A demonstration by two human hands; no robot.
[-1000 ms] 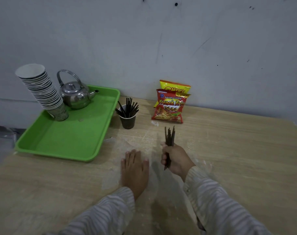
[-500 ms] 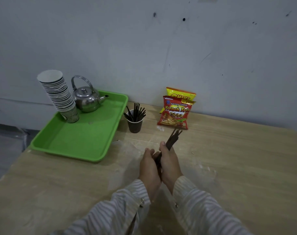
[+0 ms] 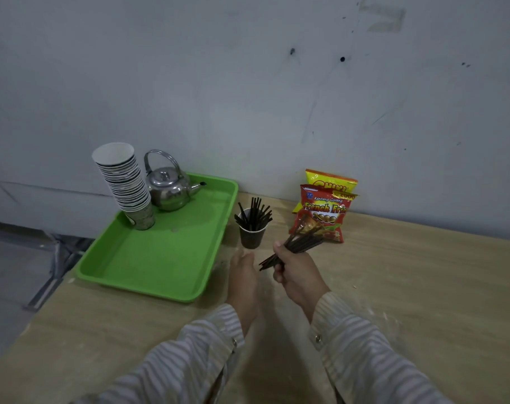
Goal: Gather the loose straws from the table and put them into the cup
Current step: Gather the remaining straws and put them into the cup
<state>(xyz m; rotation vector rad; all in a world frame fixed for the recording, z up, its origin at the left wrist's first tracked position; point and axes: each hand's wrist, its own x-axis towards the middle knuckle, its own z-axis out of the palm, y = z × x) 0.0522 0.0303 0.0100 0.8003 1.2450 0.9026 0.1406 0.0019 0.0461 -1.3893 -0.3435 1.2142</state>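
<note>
A dark paper cup stands on the wooden table just right of the green tray, with several black straws fanned out of its top. My right hand is shut on a bundle of black straws that slants up to the right, a little right of and nearer than the cup. My left hand is open, fingers together, edge-on to the table, just in front of the cup and holding nothing. No loose straws show on the table.
A green tray at the left carries a leaning stack of paper cups and a metal kettle. Two snack bags lean against the wall behind my right hand. The table's left edge drops to the floor.
My hands were clasped together around the bundle half a second ago. Now the left hand has let go and opened, and the right hand has carried the straws forward toward the cup.
</note>
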